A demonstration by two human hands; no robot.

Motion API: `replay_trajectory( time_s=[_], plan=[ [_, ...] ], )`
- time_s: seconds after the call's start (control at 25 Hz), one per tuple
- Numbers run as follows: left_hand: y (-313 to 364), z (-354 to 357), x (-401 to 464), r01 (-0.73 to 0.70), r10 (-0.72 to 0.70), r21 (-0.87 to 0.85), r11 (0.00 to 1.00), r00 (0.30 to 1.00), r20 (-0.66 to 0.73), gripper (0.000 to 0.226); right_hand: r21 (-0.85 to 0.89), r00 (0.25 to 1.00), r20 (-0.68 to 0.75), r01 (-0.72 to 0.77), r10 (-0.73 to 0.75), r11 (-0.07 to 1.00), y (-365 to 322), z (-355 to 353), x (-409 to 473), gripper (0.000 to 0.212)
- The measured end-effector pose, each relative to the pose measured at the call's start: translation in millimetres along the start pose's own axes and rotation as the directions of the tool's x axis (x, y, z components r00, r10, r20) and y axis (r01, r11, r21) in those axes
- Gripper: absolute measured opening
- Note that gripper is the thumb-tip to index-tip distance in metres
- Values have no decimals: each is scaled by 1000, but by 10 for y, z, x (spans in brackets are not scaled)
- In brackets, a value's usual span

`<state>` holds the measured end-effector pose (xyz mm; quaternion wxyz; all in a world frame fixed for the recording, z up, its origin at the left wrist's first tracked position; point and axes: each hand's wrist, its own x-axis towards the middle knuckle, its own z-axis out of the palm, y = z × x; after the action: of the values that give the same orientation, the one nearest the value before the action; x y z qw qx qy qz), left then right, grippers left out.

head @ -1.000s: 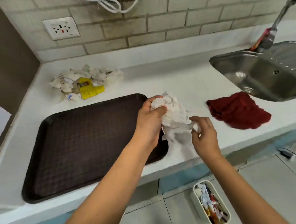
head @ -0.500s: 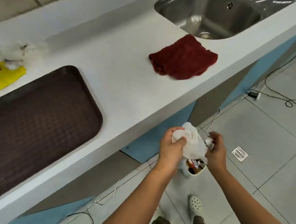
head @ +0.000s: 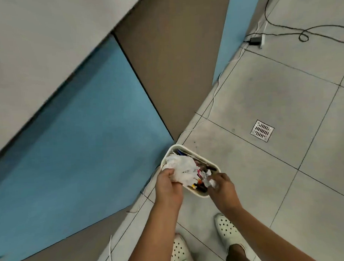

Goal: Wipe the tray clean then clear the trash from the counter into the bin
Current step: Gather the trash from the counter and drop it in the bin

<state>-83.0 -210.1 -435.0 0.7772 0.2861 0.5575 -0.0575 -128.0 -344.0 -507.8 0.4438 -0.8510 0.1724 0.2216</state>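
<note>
Head view: a second ago the hands worked a paper wad over the bench beside the tray; now the gaze has dropped to the floor and both hands are low over the bin (head: 190, 169). The left hand (head: 168, 186) grips the big wad (head: 181, 168), which sits over the bin's near-left part, apparently about to be let go. The right hand (head: 223, 187) pinches a small scrap (head: 211, 182) over the bin's near-right rim. I judge this load is nearly binned, though the pile seen earlier at the back of the bench would remain to fetch.

The wad is soft, crumpled white tissue, bulky and light. The bin is a small, smooth, white oval tub, already crowded with coloured wrappers. Beyond the bin a metal drain grate (head: 262, 130) lies in matte grey floor tiles; white perforated clogs (head: 228, 231) stand just on its near side.
</note>
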Motion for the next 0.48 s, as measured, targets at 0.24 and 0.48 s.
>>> replay_trajectory(
  time_s=[0.24, 0.48],
  plan=[
    [-435, -146, 1318, -29, 31, 270, 962, 1000, -5, 47, -57, 997, 40, 62, -60, 996, 484, 501, 676, 31],
    [-625, -684, 2103, -337, 171, 746, -574, 841, 512, 55, -338, 897, 352, 390, -269, 857, 956, 1048, 1196, 61]
  ],
)
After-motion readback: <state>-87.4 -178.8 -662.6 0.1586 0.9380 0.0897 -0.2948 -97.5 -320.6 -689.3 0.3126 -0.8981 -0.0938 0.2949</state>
